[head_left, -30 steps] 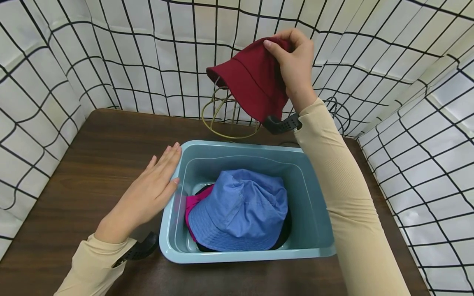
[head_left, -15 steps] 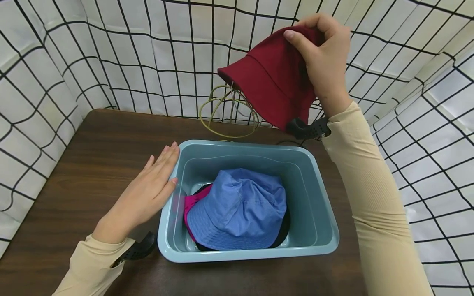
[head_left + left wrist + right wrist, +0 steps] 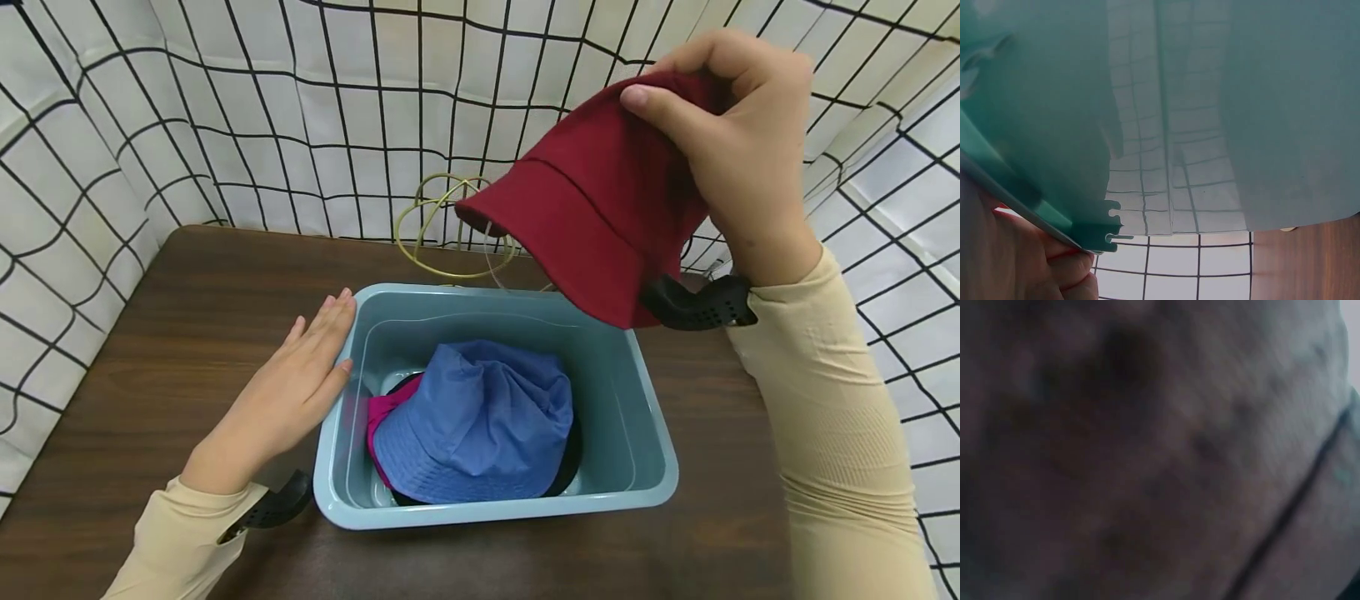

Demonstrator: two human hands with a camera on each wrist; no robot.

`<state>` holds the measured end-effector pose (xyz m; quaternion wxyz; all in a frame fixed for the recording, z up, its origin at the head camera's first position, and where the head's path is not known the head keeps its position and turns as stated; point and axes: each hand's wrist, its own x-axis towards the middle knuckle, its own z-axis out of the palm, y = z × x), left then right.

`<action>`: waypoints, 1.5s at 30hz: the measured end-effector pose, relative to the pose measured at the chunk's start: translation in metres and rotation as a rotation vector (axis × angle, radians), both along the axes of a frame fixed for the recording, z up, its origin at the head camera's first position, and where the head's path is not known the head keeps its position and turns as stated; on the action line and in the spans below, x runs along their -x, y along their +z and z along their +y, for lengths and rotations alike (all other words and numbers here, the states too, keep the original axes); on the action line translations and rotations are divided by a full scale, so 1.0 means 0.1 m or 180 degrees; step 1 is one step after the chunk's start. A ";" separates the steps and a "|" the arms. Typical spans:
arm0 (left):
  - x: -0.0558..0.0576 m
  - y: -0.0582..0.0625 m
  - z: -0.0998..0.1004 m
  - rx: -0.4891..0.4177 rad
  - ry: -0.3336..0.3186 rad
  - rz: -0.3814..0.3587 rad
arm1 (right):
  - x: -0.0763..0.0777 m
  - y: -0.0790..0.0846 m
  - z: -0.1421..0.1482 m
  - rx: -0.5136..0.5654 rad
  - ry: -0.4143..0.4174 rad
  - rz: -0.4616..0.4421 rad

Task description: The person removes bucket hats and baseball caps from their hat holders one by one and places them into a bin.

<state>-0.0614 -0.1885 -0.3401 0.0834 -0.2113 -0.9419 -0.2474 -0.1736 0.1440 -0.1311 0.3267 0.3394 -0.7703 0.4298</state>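
Observation:
In the head view my right hand point(image 3: 750, 150) pinches the crown of a dark red bucket hat point(image 3: 600, 192), thumb on the near side. The hat hangs tilted over the back right corner of a light blue plastic tub point(image 3: 495, 514). My left hand point(image 3: 281, 392) lies with straight fingers against the tub's left rim. Inside the tub a blue bucket hat point(image 3: 480, 425) covers most of a magenta hat point(image 3: 382, 417) and a black one point(image 3: 568, 467). The left wrist view shows the tub's outer wall point(image 3: 1291, 112) close up. Blurred fabric fills the right wrist view.
The tub stands on a dark wooden table point(image 3: 187, 317). Black wire grid panels point(image 3: 360, 125) backed with white sheeting enclose the back and sides. A loop of yellow wire point(image 3: 420, 242) sits behind the tub at the table's back edge.
My right hand has carried the red hat rightward and nearer, from beside the back grid to the tub's back right corner. The left hand and the hats in the tub stay put.

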 end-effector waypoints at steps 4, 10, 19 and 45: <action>0.00 -0.01 -0.02 0.0008 0.0009 0.0000 | -0.19 0.01 0.01 -0.0118 0.0123 -0.0233; 0.00 -0.02 -0.05 0.0053 0.0004 -0.0025 | -0.44 -0.03 -0.02 -0.0097 0.0336 -0.0811; 0.00 -0.01 -0.08 0.0042 0.0006 -0.0007 | -0.68 -0.21 -0.20 -0.0793 0.0457 -0.2335; 0.03 0.10 -0.01 0.0337 -0.0034 -0.0185 | -0.36 -1.76 -0.91 -0.2367 0.0441 -0.2241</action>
